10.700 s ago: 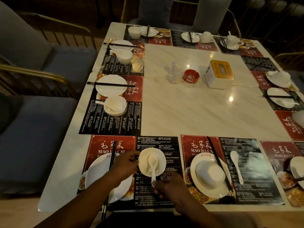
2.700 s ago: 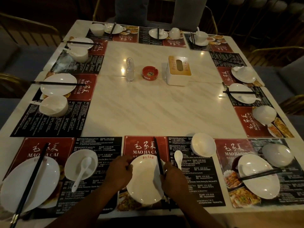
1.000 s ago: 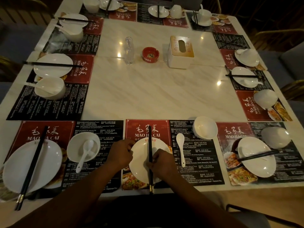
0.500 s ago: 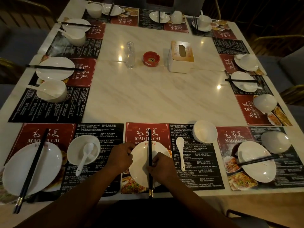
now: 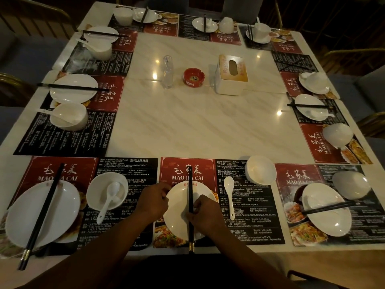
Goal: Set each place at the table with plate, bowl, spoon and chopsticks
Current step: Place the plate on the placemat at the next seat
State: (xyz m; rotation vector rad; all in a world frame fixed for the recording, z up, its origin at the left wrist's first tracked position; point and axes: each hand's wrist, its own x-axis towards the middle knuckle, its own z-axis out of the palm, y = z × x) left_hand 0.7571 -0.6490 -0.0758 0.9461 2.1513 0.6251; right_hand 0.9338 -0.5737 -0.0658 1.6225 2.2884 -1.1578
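Chopsticks [image 5: 190, 195] across centre plate [image 5: 178, 224], white spoon [image 5: 108, 199] in left bowl [image 5: 95, 190]

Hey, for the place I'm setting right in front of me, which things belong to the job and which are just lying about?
Job: plate, held by the left hand; chopsticks, pinched by the right hand; spoon; bowl.
Lying about: tissue box; red ashtray; clear glass container.
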